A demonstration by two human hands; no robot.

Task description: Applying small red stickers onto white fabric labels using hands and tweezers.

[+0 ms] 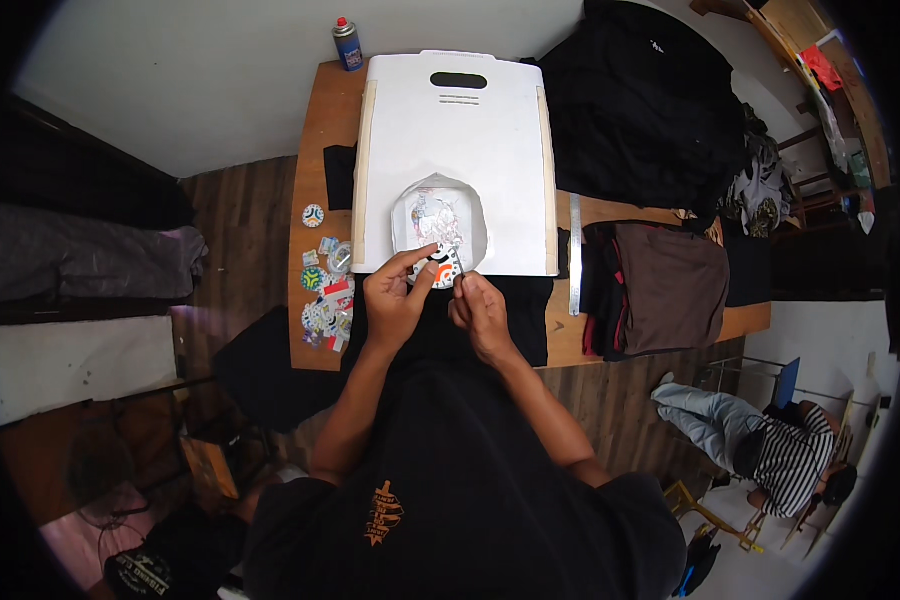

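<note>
My left hand [395, 295] pinches a small round printed sticker [442, 268] with orange and black marks at the near edge of a big white board [455, 130]. My right hand [482, 310] is closed on a thin dark tool whose tip touches the sticker. Just beyond lies a rounded sheet of clear film with a colourful print [438, 218] on the board. Under my hands a black garment [500, 310] hangs over the wooden table [320, 120].
Several loose round and square stickers [327, 285] lie left of the board. A blue spray can [347, 45] stands at the far edge. A metal ruler [575, 255], folded dark and brown clothes [670, 285] and a black pile [640, 90] lie right. A person [770, 445] sits lower right.
</note>
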